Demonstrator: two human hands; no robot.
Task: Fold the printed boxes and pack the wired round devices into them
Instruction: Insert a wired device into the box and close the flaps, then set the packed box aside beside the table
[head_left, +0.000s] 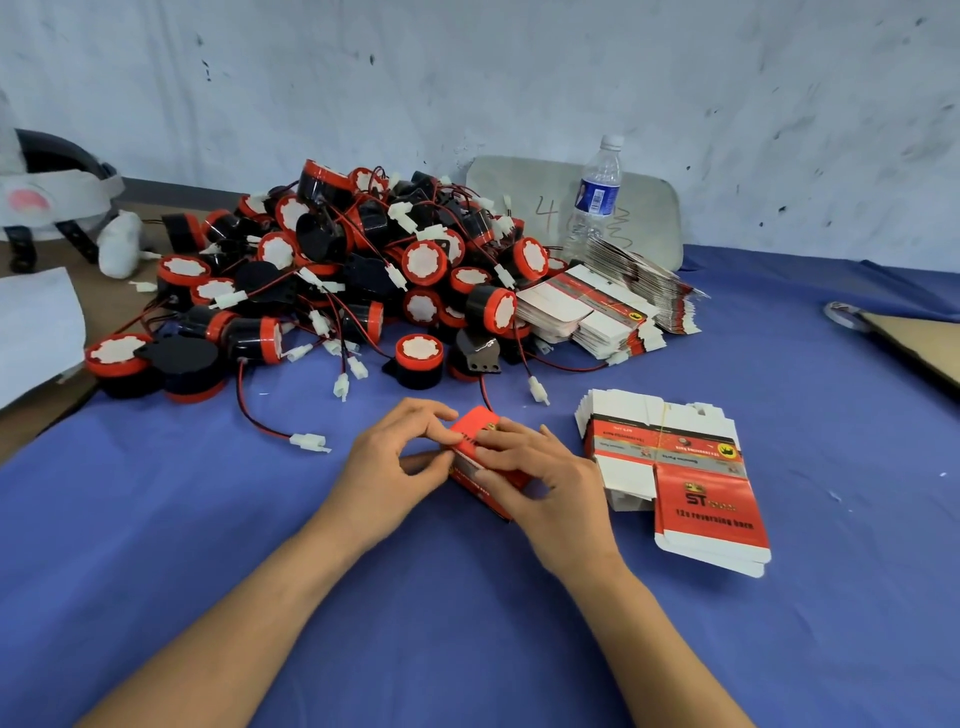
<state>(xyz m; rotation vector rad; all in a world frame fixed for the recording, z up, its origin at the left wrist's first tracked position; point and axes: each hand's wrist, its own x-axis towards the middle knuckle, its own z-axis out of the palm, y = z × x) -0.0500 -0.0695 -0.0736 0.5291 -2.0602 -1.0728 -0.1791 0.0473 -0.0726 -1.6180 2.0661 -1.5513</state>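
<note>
In the middle of the frame, one red box (475, 422) sits on the blue-covered bench (260, 545), held between both hands. The left hand (389, 462) pinches its left edge between thumb and fingers (439, 415). The right hand (545, 483) lies over the top with its fingers curled round the box, apparently pressing a flap. The box looks folded up into shape and is probably being closed. A red-and-black wire runs down to its far edge, but whether a device is already inside cannot be told.

Most of the job appears to be left. A big pile of wired round devices (337, 270), black with red caps and white plugs, fills the upper left centre of the frame, loose and unpacked. A stack of flat printed boxes (696, 499) lies just right of the hands. A larger fanned stack of flat boxes (613, 306) rests at the pile's right edge, in front of a water bottle (597, 197). No finished, closed boxes show anywhere in the frame, so this seems to be an early box, with the pile and both stacks still to work through.
</note>
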